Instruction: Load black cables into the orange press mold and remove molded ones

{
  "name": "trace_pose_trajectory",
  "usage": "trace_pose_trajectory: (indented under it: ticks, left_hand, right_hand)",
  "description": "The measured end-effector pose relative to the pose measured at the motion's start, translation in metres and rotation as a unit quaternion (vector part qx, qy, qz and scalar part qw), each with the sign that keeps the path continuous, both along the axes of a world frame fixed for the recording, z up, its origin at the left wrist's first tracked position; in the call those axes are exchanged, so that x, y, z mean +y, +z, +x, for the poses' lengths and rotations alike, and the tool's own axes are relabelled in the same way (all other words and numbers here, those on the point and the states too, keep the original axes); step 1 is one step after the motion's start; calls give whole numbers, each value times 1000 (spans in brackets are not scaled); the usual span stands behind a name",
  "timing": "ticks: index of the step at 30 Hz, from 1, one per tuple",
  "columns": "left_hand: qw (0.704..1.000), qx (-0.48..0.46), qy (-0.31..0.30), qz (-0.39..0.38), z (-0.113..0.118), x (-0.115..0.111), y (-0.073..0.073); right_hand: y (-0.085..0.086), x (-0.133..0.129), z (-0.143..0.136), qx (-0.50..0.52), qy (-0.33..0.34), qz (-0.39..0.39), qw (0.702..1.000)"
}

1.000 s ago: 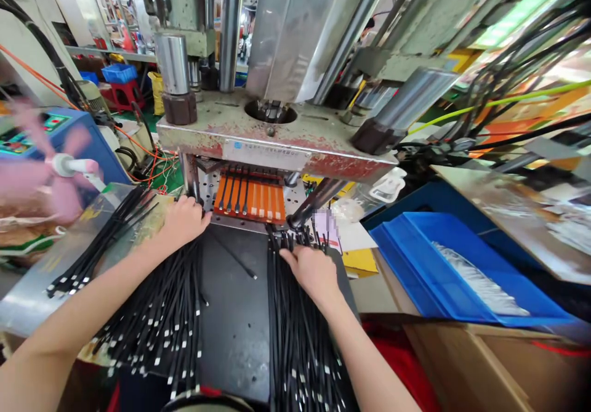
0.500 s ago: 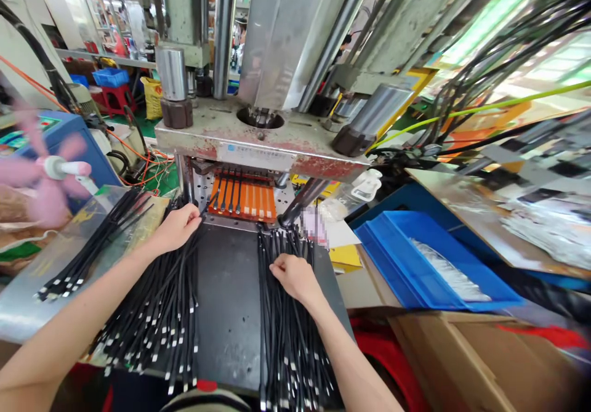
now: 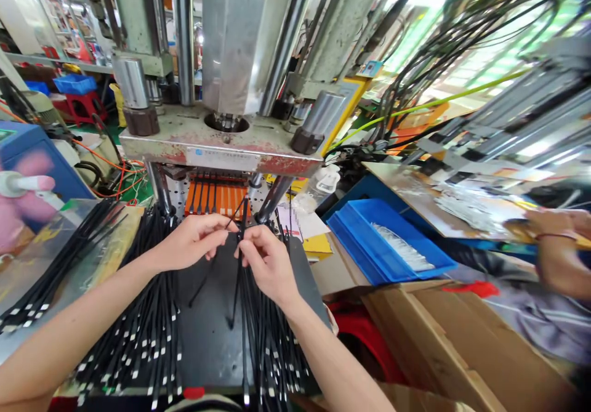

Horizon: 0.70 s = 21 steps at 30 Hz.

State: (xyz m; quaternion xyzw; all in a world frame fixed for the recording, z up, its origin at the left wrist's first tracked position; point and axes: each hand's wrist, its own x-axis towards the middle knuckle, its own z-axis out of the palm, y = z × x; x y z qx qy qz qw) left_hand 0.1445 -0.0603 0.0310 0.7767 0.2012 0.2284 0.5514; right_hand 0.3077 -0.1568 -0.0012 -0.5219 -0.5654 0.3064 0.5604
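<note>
Over the middle of the black work plate (image 3: 207,344), my two hands are close together. My left hand (image 3: 196,239) is closed in a pinch on a thin black cable that slants down toward the plate. Just right of it, my right hand (image 3: 268,261) pinches another black cable (image 3: 236,301), which hangs nearly upright. Beyond them, under the press, an orange slotted fixture (image 3: 228,201) holds several black cables in its left slots. Bundles of black cables with pale ends lie on either side, a left bundle (image 3: 148,319) and a right bundle (image 3: 272,338).
The press's heavy plate (image 3: 221,153) and steel posts stand just ahead. A blue tray (image 3: 355,239) with white pieces is at right, above a cardboard box (image 3: 443,326). A co-worker's arm (image 3: 561,252) shows at far right. A pink fan (image 3: 28,184) spins at left.
My hands have come together from the two bundles to the middle, each bringing a black cable. The view has shifted right, and a co-worker's arm now shows.
</note>
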Motion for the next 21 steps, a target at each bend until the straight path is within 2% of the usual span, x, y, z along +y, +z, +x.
trace_pose_trajectory:
  ticks: [5, 7, 9, 11, 13, 15, 17, 19, 21]
  left_hand:
    - [998, -19, 15, -49, 20, -1, 3]
    - [998, -17, 18, -50, 23, 3, 5]
    - [999, -23, 39, -26, 26, 8, 9]
    - [995, -52, 78, 33, 29, 16, 15]
    - [980, -93, 119, 131, 34, 25, 24]
    - [947, -121, 141, 261, 40, 34, 35]
    - [902, -142, 142, 382, 45, 41, 43]
    - [870, -151, 139, 447, 48, 49, 42]
    - [869, -137, 176, 443, 47, 57, 27]
  right_hand:
    - [1, 12, -5, 151, 6, -9, 988]
    - [-4, 13, -5, 154, 17, -22, 988]
    - [-13, 13, -5, 96, 42, -33, 994]
    - [-25, 15, -6, 1, 53, -33, 998]
    - [-36, 25, -4, -83, 36, -18, 996]
    - [-43, 44, 2, -135, 7, 6, 991]
    - [-44, 72, 12, -160, -27, 30, 986]
    - [-41, 105, 24, -161, -67, 49, 984]
    - [-37, 136, 36, -146, -91, 50, 984]
